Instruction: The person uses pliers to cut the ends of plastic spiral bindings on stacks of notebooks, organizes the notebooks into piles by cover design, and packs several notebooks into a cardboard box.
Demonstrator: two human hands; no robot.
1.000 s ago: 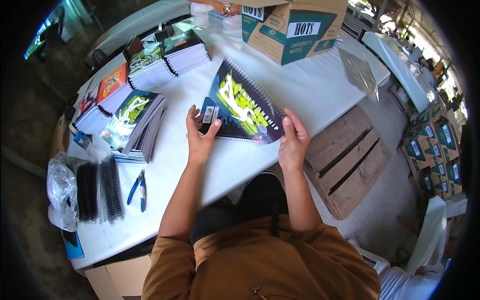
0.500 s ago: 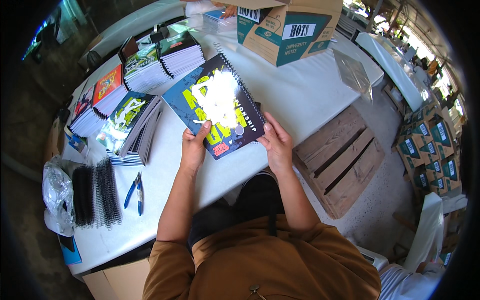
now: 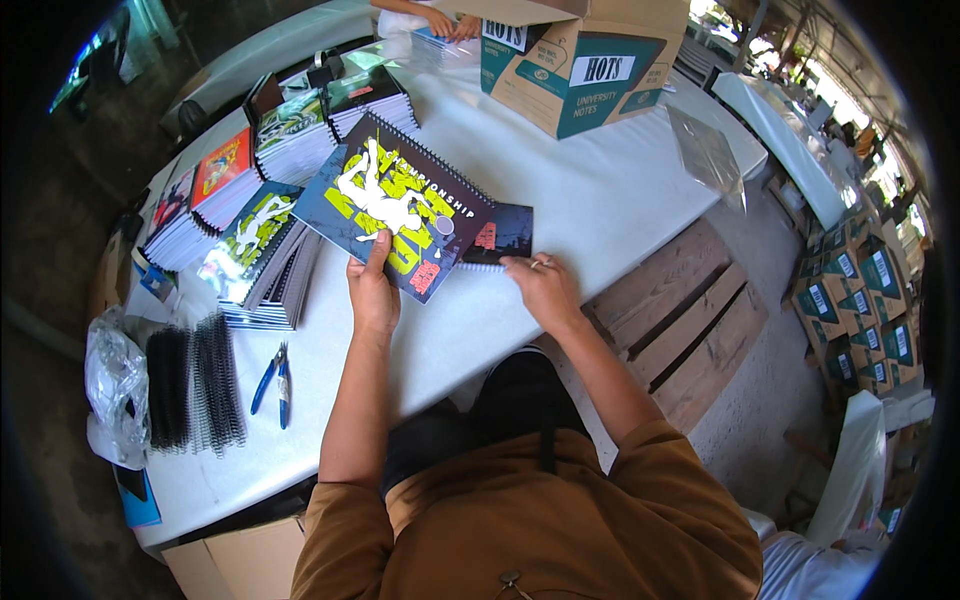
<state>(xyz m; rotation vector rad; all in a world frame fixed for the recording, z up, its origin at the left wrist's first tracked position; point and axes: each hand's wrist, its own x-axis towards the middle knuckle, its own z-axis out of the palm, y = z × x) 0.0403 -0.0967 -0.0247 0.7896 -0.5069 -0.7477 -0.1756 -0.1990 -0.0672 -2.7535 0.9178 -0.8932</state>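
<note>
My left hand point(image 3: 373, 292) grips a spiral notebook point(image 3: 385, 200) by its lower edge, thumb on the cover. This notebook has a dark cover with a white player figure and lime shapes, and is held tilted above the table. Partly hidden under it, a second dark notebook point(image 3: 513, 232) with red lettering lies on the table. My right hand point(image 3: 545, 290) has its fingers curled at the near edge of that second notebook, a ring on one finger. To the left, a stack of notebooks point(image 3: 262, 240) carries a similar cover.
Several notebook stacks point(image 3: 221, 170) line the table's far left. Blue-handled pliers point(image 3: 272, 385), black wire spirals point(image 3: 195, 385) and a clear plastic bag point(image 3: 115, 390) lie near left. A large carton point(image 3: 590, 75) stands at the back; another person's hands point(image 3: 452, 27) are beside it. A wooden pallet point(image 3: 670, 320) is at right.
My right hand has let go of the held notebook and moved down to the notebook lying beneath. My left hand has shifted the held one leftward and turned it counterclockwise.
</note>
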